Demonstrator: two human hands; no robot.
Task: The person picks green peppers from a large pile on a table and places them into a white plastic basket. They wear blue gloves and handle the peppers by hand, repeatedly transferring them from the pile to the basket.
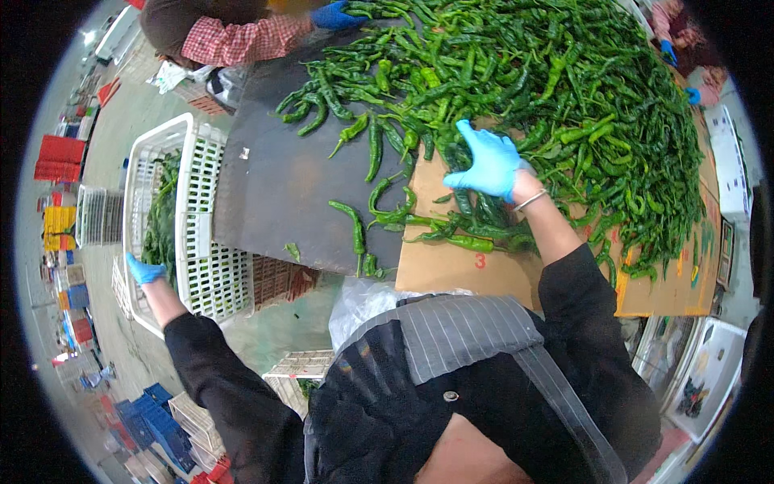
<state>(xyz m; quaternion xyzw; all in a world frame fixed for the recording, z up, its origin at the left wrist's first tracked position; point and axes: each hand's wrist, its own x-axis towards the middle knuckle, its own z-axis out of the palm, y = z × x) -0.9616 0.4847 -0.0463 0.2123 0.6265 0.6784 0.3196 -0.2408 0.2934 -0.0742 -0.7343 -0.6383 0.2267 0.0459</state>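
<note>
My right hand (487,163), in a light blue glove, is over the near edge of a large heap of long green peppers (580,78). Its thumb and fingers are spread. Some peppers under the palm are blurred, and nothing is plainly gripped. Far to the left, my left hand (146,270), gloved the same way, is at a white slatted plastic basket (202,181) with green peppers (162,199) inside. Its fingers are partly hidden, so whether they grip anything is unclear. Loose peppers (357,233) lie on the dark tabletop (278,181) between the hands.
Flattened cardboard (459,266) covers the table's near right part. Across the table a person's blue-gloved hand (337,16) touches the heap; another person's gloved hands (667,53) are at the far right. Crates (100,215) stand on the floor at left, and a white foam box (707,375) at lower right.
</note>
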